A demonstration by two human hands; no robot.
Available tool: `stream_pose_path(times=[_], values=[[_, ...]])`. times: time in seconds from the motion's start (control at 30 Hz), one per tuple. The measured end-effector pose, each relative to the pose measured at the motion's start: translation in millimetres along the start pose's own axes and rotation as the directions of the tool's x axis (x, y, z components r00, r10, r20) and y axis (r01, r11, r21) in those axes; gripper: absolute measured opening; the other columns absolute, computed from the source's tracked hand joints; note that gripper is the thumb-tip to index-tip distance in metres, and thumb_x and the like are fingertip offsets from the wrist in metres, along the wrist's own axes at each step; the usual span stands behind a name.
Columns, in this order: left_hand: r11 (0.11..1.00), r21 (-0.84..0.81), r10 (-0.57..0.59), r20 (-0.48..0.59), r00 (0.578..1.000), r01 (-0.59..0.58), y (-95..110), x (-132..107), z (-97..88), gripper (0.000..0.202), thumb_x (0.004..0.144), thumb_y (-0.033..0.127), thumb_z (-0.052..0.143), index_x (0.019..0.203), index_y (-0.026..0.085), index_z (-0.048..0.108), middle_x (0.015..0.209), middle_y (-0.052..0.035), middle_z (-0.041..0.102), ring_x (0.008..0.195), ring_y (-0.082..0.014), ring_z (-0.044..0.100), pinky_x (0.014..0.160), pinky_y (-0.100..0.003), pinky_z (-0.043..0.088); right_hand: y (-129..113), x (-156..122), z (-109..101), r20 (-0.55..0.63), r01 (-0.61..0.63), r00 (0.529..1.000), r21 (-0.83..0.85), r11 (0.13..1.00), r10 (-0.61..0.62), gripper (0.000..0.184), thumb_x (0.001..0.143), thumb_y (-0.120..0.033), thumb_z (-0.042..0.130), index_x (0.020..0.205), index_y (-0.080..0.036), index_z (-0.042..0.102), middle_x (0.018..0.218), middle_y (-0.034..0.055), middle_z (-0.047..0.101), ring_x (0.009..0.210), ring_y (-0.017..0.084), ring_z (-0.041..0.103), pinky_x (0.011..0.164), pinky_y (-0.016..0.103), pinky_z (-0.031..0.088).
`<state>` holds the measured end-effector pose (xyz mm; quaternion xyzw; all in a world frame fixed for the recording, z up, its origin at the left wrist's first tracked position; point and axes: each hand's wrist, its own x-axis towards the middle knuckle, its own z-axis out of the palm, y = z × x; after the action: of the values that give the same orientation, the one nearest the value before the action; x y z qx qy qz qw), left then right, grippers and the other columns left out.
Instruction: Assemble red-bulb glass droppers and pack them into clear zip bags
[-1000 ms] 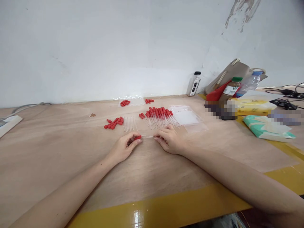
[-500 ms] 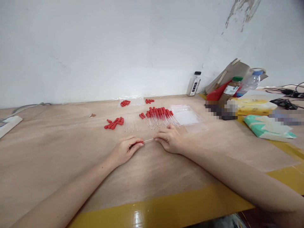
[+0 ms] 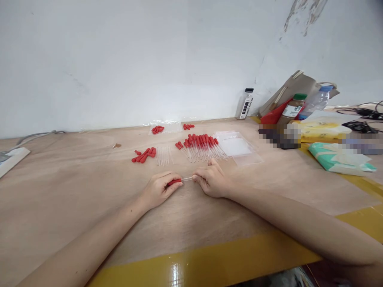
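Note:
My left hand (image 3: 161, 189) pinches a red rubber dropper bulb (image 3: 174, 181) between thumb and fingers. From the bulb's open end a thin clear glass tube (image 3: 187, 179) runs across to my right hand (image 3: 211, 179), whose fingertips are closed on it. How far the tube sits inside the bulb is hidden by the fingers. Beyond my hands lie several loose red bulbs (image 3: 144, 154) and a row of bare glass tubes (image 3: 163, 156). To their right, several droppers with red bulbs (image 3: 200, 146) lie fanned side by side.
More red bulbs (image 3: 157, 129) rest on a clear plastic bag near the wall, with clear bags (image 3: 236, 146) right of the droppers. At right stand bottles (image 3: 245, 104), a beige bag (image 3: 285, 93) and tissue packs (image 3: 338, 157). A power strip (image 3: 14, 159) is at left.
My right hand has come slightly closer to my left, and less of the tube shows between them. More of the red bulb is visible in my left fingers.

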<state>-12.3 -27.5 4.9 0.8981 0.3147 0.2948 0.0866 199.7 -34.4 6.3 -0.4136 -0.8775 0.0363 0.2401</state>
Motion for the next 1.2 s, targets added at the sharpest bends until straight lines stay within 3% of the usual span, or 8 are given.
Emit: stream_pose_path(times=[0.23, 0.4, 0.47, 0.57, 0.73, 0.87, 1.1, 1.2], values=[[0.991, 0.108, 0.081, -0.041, 0.996, -0.076, -7, -1, 3.9, 0.015, 0.086, 0.027, 0.046, 0.090, 0.018, 0.058, 0.082, -0.0041, 0.062, 0.072, -0.0134, 0.057, 0.069, -0.025, 0.044, 0, 7, -3, 0.094, -0.101, 0.992, 0.131, 0.986, 0.089, 0.031, 0.089, -0.026, 0.037, 0.072, -0.019, 0.062, 0.065, -0.0010, 0.065, 0.058, 0.010, 0.051, 0.076, 0.031, 0.024], [0.986, 0.158, 0.062, -0.107, 0.992, -0.045, -15, 3, -2.8, 0.018, 0.085, 0.026, 0.047, 0.098, 0.019, 0.057, 0.092, -0.0054, 0.061, 0.085, -0.0161, 0.056, 0.079, -0.029, 0.044, -4, 9, -13, 0.044, 0.040, 0.998, -0.006, 0.999, -0.039, 0.021, 0.083, -0.027, 0.046, 0.075, -0.020, 0.064, 0.079, 0.0022, 0.066, 0.077, 0.015, 0.055, 0.070, 0.030, 0.026], [0.973, 0.226, 0.001, -0.150, 0.989, 0.033, -22, 4, -8.9, 0.023, 0.084, 0.028, 0.049, 0.104, 0.020, 0.055, 0.099, -0.0064, 0.058, 0.092, -0.0182, 0.054, 0.084, -0.031, 0.042, -3, 9, -16, 0.040, 0.001, 0.999, 0.006, 1.000, -0.001, 0.017, 0.080, -0.025, 0.049, 0.075, -0.020, 0.064, 0.077, 0.0015, 0.066, 0.075, 0.015, 0.055, 0.069, 0.029, 0.028], [0.902, 0.353, -0.144, -0.297, 0.944, 0.249, -40, 2, -18.2, 0.027, 0.079, 0.033, 0.054, 0.103, 0.021, 0.056, 0.100, -0.0067, 0.055, 0.099, -0.0228, 0.049, 0.089, -0.036, 0.038, 7, 15, -16, 0.031, -0.213, 0.977, 0.125, 0.969, 0.211, 0.019, 0.078, -0.027, 0.048, 0.070, -0.019, 0.063, 0.068, 0.0000, 0.064, 0.062, 0.012, 0.053, 0.060, 0.025, 0.031], [0.810, 0.336, -0.321, -0.429, 0.844, 0.480, -71, -4, -25.5, 0.019, 0.075, 0.037, 0.056, 0.083, 0.021, 0.061, 0.082, -0.0041, 0.053, 0.089, -0.0229, 0.051, 0.083, -0.034, 0.040, 26, 45, -7, -0.035, -0.509, 0.849, 0.211, 0.834, 0.527, 0.031, 0.077, -0.038, 0.046, 0.055, -0.018, 0.056, 0.055, 0.0001, 0.057, 0.056, 0.013, 0.052, 0.053, 0.024, 0.032], [0.742, 0.341, -0.420, -0.435, 0.797, 0.577, -76, -6, -25.9, 0.019, 0.072, 0.037, 0.057, 0.083, 0.021, 0.061, 0.083, -0.0050, 0.051, 0.090, -0.0247, 0.049, 0.083, -0.036, 0.039, 26, 77, 8, -0.107, -0.580, 0.803, 0.088, 0.810, 0.586, 0.025, 0.073, -0.034, 0.049, 0.056, -0.019, 0.060, 0.065, 0.0023, 0.063, 0.067, 0.017, 0.056, 0.069, 0.030, 0.034], [0.760, 0.234, -0.521, -0.338, 0.784, 0.606, -74, -5, -28.1, 0.023, 0.073, 0.034, 0.055, 0.091, 0.021, 0.060, 0.088, -0.0056, 0.051, 0.089, -0.0231, 0.050, 0.081, -0.036, 0.042, 27, 104, 29, -0.146, -0.617, 0.783, -0.062, 0.784, 0.604, 0.027, 0.076, -0.035, 0.045, 0.072, -0.018, 0.065, 0.076, 0.0081, 0.067, 0.074, 0.020, 0.058, 0.082, 0.040, 0.026], [0.721, 0.235, -0.521, -0.435, 0.734, 0.652, -73, -4, -29.3, 0.030, 0.071, 0.038, 0.058, 0.094, 0.020, 0.060, 0.092, -0.0081, 0.050, 0.096, -0.0260, 0.048, 0.086, -0.039, 0.040, 30, 103, 31, -0.158, -0.622, 0.780, -0.093, 0.778, 0.605, 0.031, 0.076, -0.039, 0.045, 0.074, -0.017, 0.065, 0.077, 0.0090, 0.067, 0.075, 0.021, 0.059, 0.084, 0.042, 0.024]])
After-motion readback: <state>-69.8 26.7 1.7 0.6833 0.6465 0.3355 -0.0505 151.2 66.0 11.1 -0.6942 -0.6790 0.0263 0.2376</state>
